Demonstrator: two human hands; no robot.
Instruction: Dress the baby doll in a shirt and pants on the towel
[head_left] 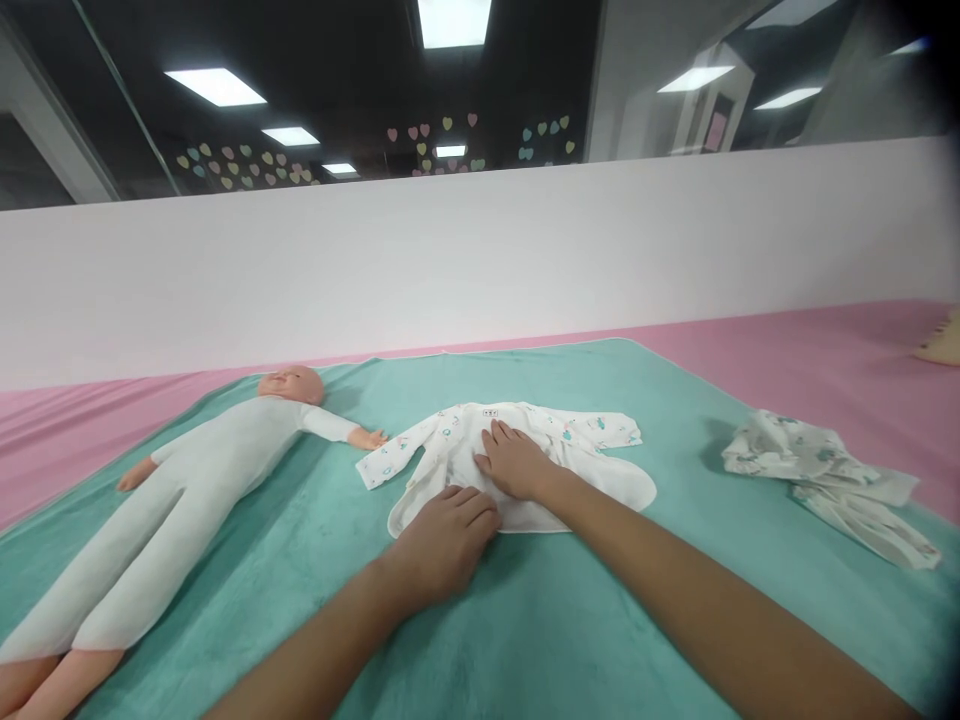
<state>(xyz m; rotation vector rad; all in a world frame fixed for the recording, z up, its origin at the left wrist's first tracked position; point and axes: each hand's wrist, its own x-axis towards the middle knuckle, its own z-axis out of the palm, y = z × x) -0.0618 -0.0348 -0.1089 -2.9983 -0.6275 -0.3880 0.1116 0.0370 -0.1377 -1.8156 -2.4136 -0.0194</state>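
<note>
Baby sleepsuit (450, 450), white with small printed motifs, lies spread flat on a teal fleece blanket (600, 385), sleeves outstretched. Left hand (442, 545) rests palm-down on its lower edge; right hand (514, 460) rests palm-down on its middle. Both are open, fingers laid flat, with no fabric gripped. Baby doll (187, 480) lies just left; crumpled printed garment (825, 480) lies right. Blanket covers a pink sheet (825, 350) before a white partition (450, 270); heart decals (431, 140) show beyond.
</note>
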